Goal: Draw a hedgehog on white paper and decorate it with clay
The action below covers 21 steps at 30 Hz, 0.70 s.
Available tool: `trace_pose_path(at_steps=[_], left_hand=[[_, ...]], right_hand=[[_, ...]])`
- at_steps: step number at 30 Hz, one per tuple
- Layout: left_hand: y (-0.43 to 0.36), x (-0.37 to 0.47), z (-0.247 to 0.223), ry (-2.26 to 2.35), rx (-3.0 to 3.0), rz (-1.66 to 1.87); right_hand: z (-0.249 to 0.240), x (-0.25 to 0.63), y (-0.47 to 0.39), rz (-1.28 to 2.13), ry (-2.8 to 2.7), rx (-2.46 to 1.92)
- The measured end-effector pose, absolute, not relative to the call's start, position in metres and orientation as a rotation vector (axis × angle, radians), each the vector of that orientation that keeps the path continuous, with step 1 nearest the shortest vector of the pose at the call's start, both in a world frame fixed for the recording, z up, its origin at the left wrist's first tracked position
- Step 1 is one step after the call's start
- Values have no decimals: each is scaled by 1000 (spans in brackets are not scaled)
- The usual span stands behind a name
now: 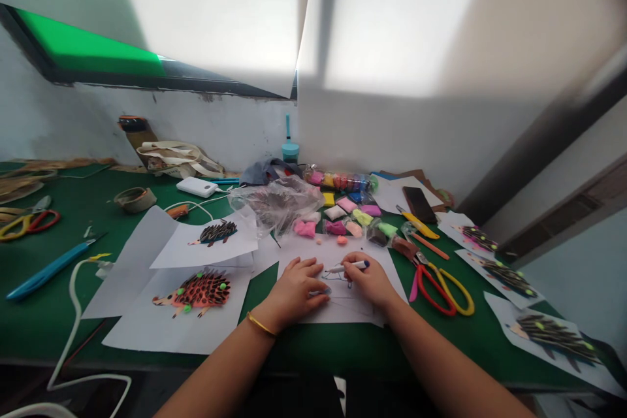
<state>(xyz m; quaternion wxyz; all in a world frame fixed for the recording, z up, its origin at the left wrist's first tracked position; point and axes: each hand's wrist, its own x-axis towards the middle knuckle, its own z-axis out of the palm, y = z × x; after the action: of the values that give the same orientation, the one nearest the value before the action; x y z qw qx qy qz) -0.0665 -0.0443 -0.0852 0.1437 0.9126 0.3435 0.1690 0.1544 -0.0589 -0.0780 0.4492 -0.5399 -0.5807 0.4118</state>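
Head view: you're at the line-drawing, marker [360, 265] over blue marks!
Right hand [372, 279] fingers pinch it; left hand [294, 290] rests on the paper [388, 269], near centre of the tabletop [343, 346], grip unclear. Further strokes call for a steady sheet.

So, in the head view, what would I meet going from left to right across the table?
Blue cutter, beige roll, white device with a cable, left hand, right hand holding a pen, red-and-yellow-handled scissors, lowest hedgehog picture.
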Motion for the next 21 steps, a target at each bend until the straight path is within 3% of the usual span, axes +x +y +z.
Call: trace_pose_path(at_steps=[10, 21], left_hand=[[-43, -68, -86, 980, 2626, 485], [-44, -67, -85, 987, 2635, 491]], right_hand=[[-91, 188, -56, 859, -1037, -1282], [-84, 179, -69, 792, -1293, -1429]])
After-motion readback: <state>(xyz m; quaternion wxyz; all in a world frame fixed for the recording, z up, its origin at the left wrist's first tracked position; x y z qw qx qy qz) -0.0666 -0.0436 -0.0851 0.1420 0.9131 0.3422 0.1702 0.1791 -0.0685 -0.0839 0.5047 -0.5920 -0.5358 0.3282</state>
